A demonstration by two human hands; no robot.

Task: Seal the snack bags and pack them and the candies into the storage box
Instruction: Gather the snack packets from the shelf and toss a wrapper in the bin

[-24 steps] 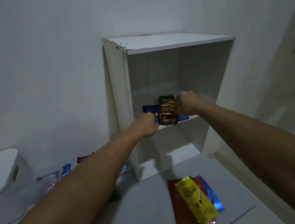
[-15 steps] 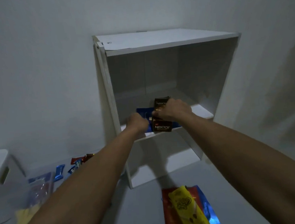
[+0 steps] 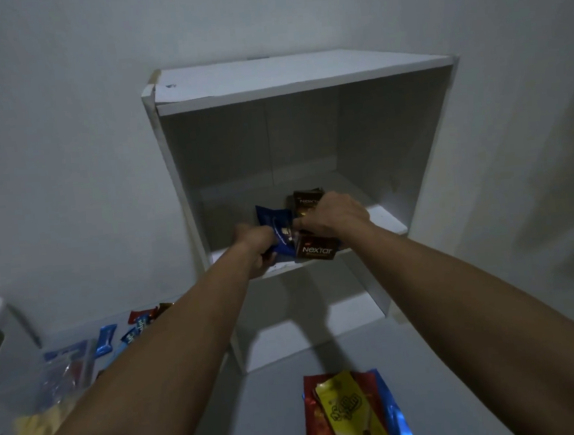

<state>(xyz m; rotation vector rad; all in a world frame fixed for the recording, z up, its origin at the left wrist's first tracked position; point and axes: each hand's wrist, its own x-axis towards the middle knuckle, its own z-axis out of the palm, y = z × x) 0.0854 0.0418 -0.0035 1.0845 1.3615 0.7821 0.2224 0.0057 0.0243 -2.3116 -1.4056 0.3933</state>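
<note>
Both your hands were at the shelf (image 3: pixel 387 221) of the white cabinet (image 3: pixel 302 78): your left hand (image 3: pixel 255 245) gripped the blue bag (image 3: pixel 276 225), your right hand (image 3: pixel 333 215) curled over the brown Nextar packs (image 3: pixel 317 251). Best gathered together and lifted level, lest one slip off the edge.

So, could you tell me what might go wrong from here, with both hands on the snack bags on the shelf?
The brown Nextar bag sits at the shelf's front edge; a careless pull by the right hand could tip it off. The left hand grips the blue bag tightly, which may crush its contents. The yellow bag and others below still lie unpacked and could be overlooked.
</note>
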